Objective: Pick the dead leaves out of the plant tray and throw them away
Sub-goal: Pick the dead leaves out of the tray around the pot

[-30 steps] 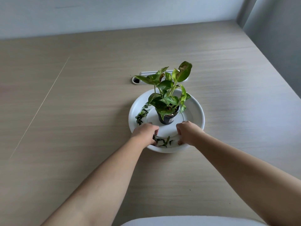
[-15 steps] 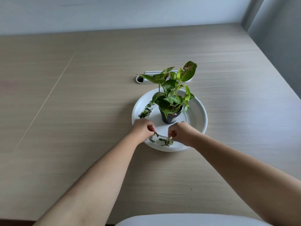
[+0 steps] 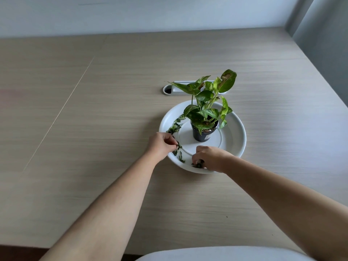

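A round white plant tray [image 3: 236, 136] sits on the wooden table, with a small black pot [image 3: 204, 132] of green leafy plant [image 3: 206, 102] at its middle. Dark shrivelled dead leaves [image 3: 174, 127] lie along the tray's left rim, and a few more dead leaves [image 3: 181, 157] lie near its front. My left hand [image 3: 162, 146] is at the tray's front-left rim, fingers pinched on a dead leaf. My right hand [image 3: 211, 157] is at the front rim, fingers closed on a clump of dead leaves.
A white cable grommet [image 3: 169, 90] with a dark hole is set into the table behind the plant. A seam [image 3: 62, 108] runs diagonally across the tabletop at left. A grey wall corner rises at the far right. A pale rounded edge [image 3: 216, 254] shows at the bottom.
My hands have drawn apart: the left has shifted left along the rim pinching a leaf, and the right has dropped to the front rim onto a clump of leaves.
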A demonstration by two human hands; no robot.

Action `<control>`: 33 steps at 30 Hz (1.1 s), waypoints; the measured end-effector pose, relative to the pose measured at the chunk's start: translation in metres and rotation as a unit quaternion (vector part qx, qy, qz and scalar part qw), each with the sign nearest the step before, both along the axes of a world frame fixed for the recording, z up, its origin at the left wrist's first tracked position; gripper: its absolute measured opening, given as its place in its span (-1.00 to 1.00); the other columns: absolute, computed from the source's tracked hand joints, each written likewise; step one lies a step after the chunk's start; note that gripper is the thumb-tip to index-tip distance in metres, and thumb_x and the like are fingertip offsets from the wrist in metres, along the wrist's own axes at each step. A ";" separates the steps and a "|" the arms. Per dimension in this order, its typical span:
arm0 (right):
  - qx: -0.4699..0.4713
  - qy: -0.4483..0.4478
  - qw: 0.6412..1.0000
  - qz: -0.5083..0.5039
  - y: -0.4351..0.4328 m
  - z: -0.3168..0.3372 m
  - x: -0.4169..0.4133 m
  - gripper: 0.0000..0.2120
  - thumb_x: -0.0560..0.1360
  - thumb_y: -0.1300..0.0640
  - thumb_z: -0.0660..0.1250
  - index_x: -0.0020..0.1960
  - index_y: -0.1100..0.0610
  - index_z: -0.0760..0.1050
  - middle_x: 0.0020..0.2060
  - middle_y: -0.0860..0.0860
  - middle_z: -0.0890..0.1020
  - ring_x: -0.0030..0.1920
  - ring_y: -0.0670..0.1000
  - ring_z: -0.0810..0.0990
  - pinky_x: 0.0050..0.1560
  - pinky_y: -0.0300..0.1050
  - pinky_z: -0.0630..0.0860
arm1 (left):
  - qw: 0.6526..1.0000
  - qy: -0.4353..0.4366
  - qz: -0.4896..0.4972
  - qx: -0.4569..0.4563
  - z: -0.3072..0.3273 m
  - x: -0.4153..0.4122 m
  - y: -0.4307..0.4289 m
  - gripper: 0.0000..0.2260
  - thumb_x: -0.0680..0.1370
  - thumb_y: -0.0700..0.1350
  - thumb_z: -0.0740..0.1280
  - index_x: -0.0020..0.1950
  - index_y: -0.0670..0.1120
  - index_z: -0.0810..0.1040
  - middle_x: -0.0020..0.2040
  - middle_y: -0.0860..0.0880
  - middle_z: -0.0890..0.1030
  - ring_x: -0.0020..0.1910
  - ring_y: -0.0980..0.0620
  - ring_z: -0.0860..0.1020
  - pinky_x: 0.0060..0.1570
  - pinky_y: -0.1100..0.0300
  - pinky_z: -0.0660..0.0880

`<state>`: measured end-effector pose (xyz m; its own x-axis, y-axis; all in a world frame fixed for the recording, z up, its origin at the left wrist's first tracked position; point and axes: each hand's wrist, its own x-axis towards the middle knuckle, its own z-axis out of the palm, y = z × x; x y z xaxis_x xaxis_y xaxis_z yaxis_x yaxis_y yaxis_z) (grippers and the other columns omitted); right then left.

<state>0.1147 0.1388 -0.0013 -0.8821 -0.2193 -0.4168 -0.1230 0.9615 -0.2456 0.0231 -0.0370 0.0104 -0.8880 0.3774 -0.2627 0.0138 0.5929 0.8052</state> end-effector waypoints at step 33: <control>-0.041 -0.005 0.973 -0.227 -0.029 -0.003 -0.009 -0.85 0.40 0.19 0.41 -0.03 0.17 0.62 -0.05 0.14 0.67 -0.03 0.15 0.60 -0.13 -0.12 0.52 | 0.997 -0.040 0.016 0.069 -0.014 -0.003 -0.014 -0.76 0.32 -0.32 0.50 -0.41 -0.01 0.60 -0.36 0.06 0.61 -0.29 0.10 0.57 -0.04 0.10 0.61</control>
